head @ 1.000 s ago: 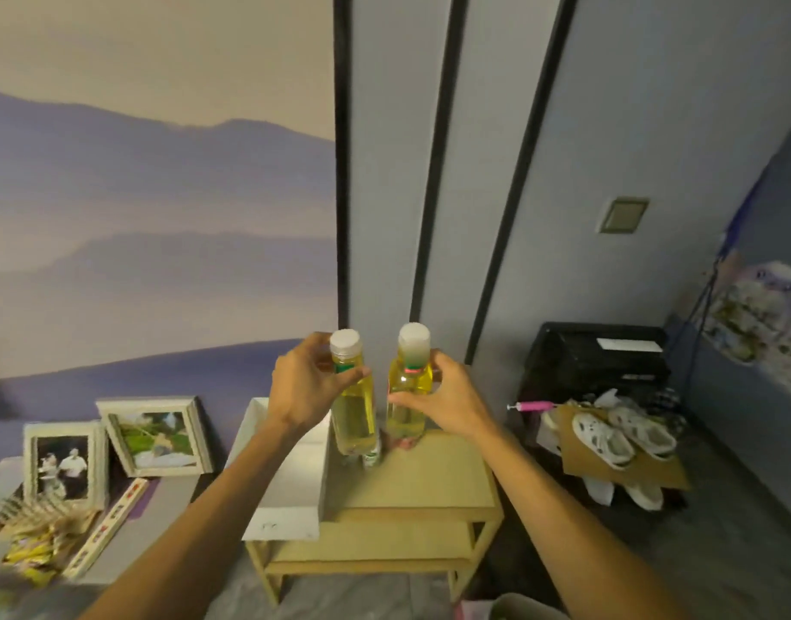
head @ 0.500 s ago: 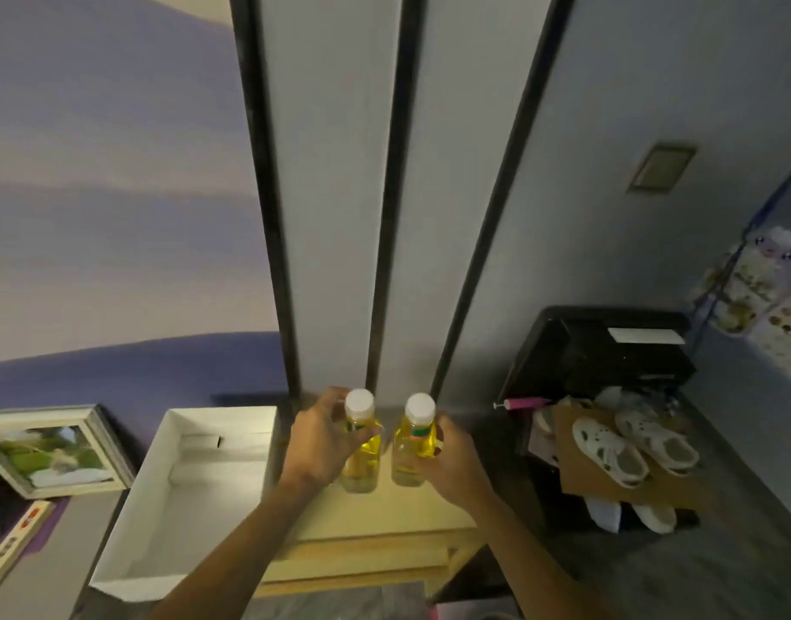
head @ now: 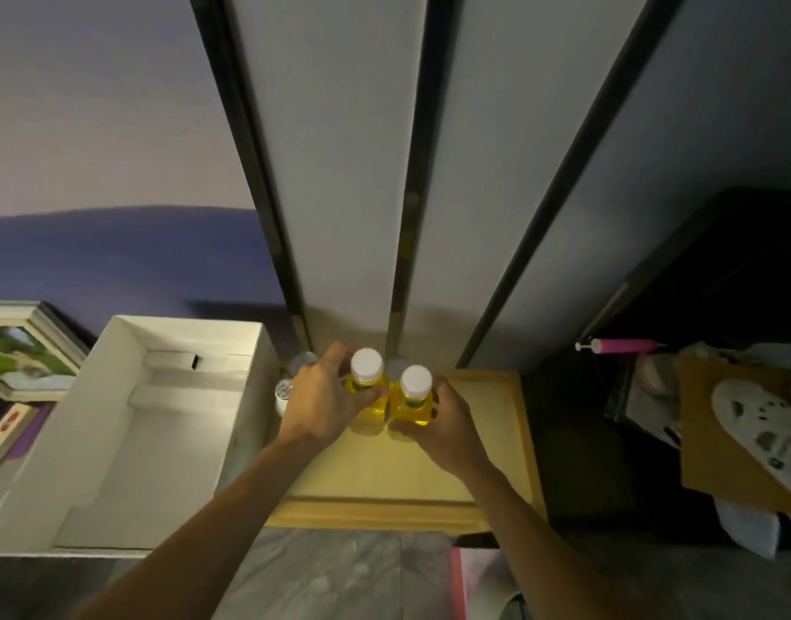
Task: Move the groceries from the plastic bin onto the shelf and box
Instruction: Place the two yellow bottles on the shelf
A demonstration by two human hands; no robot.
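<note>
Two yellow bottles with white caps stand side by side at the back of the wooden shelf's top [head: 474,449]. My left hand [head: 322,404] grips the left bottle [head: 366,396] from its left side. My right hand [head: 443,422] grips the right bottle [head: 414,400] from its right and front. Both bottles are upright and touch each other. An open white box [head: 130,440] sits directly left of the shelf, and its inside shows nothing. The pink rim of a plastic bin [head: 458,583] shows at the bottom edge.
Other small containers [head: 286,389] stand behind my left hand at the shelf's back left. Framed pictures [head: 22,351] lean at the far left. To the right are a dark cabinet [head: 720,284], a pink pump [head: 621,346] and white shoes [head: 760,422] on cardboard. The wall rises behind the shelf.
The camera has tilted down and moved closer. Both bottles have come down onto the back of the shelf top, still held in my hands.
</note>
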